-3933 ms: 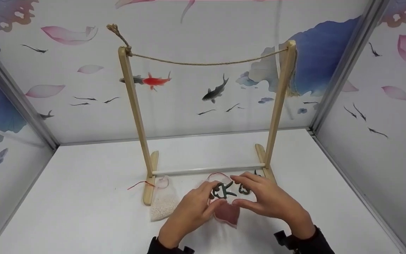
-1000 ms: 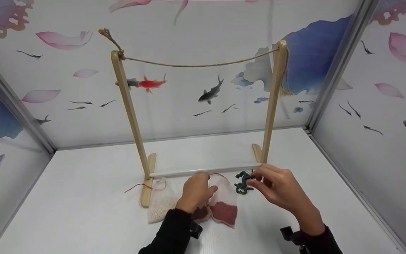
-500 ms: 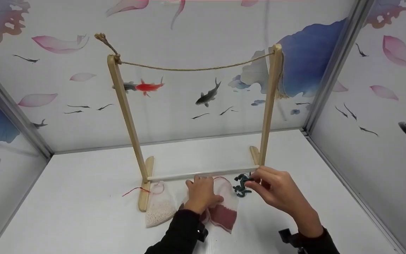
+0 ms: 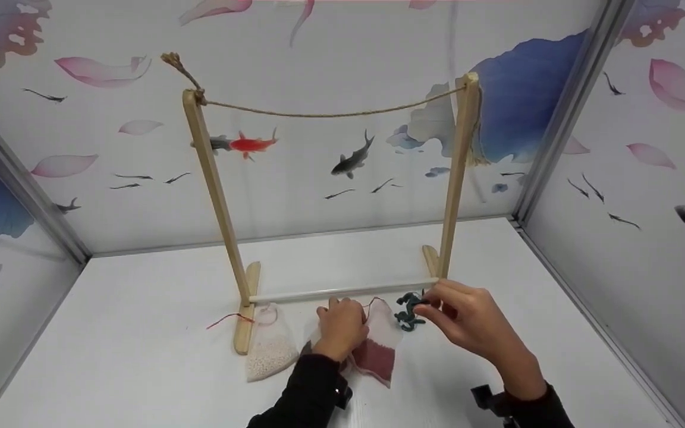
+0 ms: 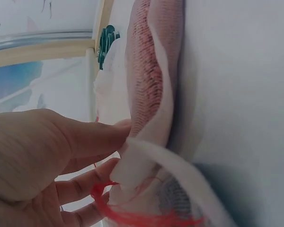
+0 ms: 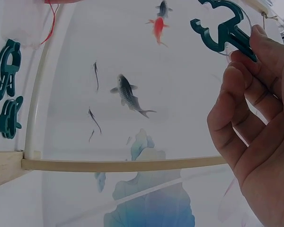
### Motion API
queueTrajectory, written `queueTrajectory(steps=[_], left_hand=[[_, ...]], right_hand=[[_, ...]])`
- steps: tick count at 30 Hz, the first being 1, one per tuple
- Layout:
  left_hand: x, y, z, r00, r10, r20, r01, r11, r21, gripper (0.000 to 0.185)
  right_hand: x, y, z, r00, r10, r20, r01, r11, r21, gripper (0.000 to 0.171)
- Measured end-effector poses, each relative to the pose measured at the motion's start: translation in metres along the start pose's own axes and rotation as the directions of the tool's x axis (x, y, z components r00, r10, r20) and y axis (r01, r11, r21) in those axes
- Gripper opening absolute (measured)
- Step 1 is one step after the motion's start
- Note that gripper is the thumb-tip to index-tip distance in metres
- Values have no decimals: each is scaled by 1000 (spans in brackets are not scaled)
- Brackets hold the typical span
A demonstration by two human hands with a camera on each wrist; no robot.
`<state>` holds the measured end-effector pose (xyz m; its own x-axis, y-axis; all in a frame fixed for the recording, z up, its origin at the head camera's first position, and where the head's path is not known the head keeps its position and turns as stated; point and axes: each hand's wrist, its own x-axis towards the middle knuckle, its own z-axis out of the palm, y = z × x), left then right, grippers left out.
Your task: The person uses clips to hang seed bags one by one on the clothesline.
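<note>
In the head view my left hand (image 4: 342,327) is over the mesh bags, its thumb and fingers pinching the near edge of the bag of dark red grains (image 4: 376,356). That bag fills the upper part of the left wrist view, with a red drawstring (image 5: 146,217) beside the fingers. Another dark-filled bag is mostly hidden beneath this hand. My right hand (image 4: 467,321) pinches a dark green spring clip (image 6: 235,34) by its handles, raised near the rack's right post. Two more green clips, an upper one (image 6: 8,71) and a lower one (image 6: 9,118), lie on the table.
A mesh bag of pale grains (image 4: 271,356) lies at left by the rack's foot. Wooden posts (image 4: 214,190) carry a sagging rope (image 4: 319,115), with a white rod (image 4: 330,292) joining them low down. Printed panels (image 4: 295,190) enclose the table on three sides.
Earlier both hands were at a clip; the left hand then moved down to the bags, while the right has kept a clip. Just now the red-grain bag's edge has been drawn slightly left.
</note>
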<state>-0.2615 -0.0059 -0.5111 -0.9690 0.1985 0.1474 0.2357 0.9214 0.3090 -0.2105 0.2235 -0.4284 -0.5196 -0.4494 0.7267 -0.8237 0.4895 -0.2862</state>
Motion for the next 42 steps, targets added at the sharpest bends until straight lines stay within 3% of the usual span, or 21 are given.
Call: queueTrajectory(steps=[8, 12, 17, 23, 29, 32, 38, 42], left_hand=[[-3, -6, -1, 1000, 2, -4, -2, 998, -55, 11], [-6, -11, -5, 1000, -5, -9, 4, 992, -129, 7], [-8, -14, -16, 1000, -8, -4, 6, 963, -269, 7], [-12, -13, -32, 993, 74, -90, -100, 939, -330, 9], [-15, -3, -63, 964, 175, -198, -240, 894, -378, 5], [-13, 4, -81, 943, 193, -269, -290, 874, -390, 5], [-8, 13, -109, 882, 217, -418, -377, 857, -350, 6], [-2, 18, -126, 863, 223, -453, -407, 838, -362, 6]], right_hand=[[1, -3, 3, 1000, 6, 8, -5, 1000, -9, 16], [1, -5, 5, 1000, 6, 25, -5, 1000, -26, 15], [0, -5, 7, 999, 19, 38, -18, 1000, -26, 15], [-4, -4, 1, 998, 38, 43, -37, 999, -31, 16], [2, -7, -17, 997, 33, 66, -28, 997, -69, 16], [9, -8, -28, 998, 15, 67, -9, 995, -101, 17], [24, -12, -46, 996, -39, 83, 51, 988, -149, 18], [37, -13, -56, 995, -84, 60, 93, 979, -180, 21]])
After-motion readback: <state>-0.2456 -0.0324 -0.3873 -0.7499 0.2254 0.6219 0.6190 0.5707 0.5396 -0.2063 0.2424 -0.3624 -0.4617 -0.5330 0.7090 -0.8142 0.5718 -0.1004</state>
